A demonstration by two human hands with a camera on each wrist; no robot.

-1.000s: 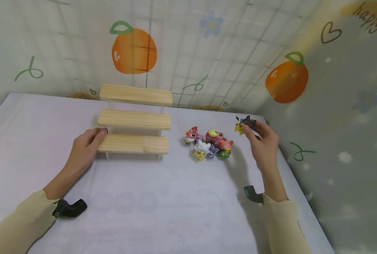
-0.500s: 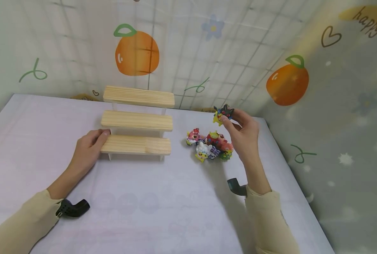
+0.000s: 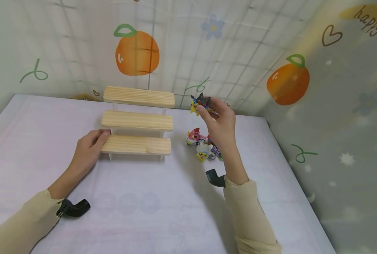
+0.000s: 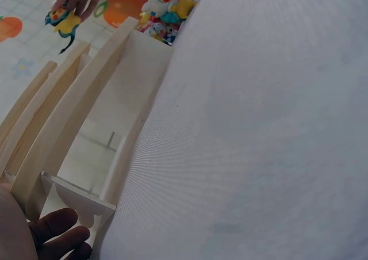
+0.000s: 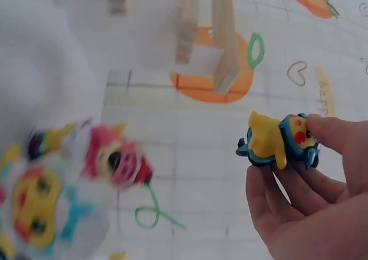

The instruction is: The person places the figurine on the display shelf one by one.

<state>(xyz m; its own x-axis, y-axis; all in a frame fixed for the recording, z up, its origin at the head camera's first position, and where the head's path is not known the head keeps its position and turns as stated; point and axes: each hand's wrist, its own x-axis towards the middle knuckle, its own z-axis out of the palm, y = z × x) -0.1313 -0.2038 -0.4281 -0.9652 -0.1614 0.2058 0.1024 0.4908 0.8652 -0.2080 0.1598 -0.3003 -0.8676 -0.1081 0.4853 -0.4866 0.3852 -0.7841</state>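
A three-tier wooden display stand (image 3: 137, 145) stands on the table. At the left end of its lowest board, my left hand (image 3: 90, 144) grips it, thumb on the board; the left wrist view shows the curled fingers (image 4: 60, 244) beside the white support. My right hand (image 3: 221, 121) pinches a small yellow toy figurine (image 5: 265, 139) with a dark blue, eared hood and a tail. It is held up in the air, right of the top board. Below that hand, several colourful figurines (image 3: 202, 150) lie clustered on the table, partly hidden by the wrist.
A white cloth covers the table (image 3: 137, 218). Behind it hangs a printed curtain (image 3: 182, 42) with oranges, over a wire grid. A grey curtain (image 3: 344, 183) borders the right side. The stand's boards rise in steps towards the back.
My right hand has carried the yellow figurine leftwards and upwards, from the right of the cluster towards the stand. My left hand keeps its grip on the stand.
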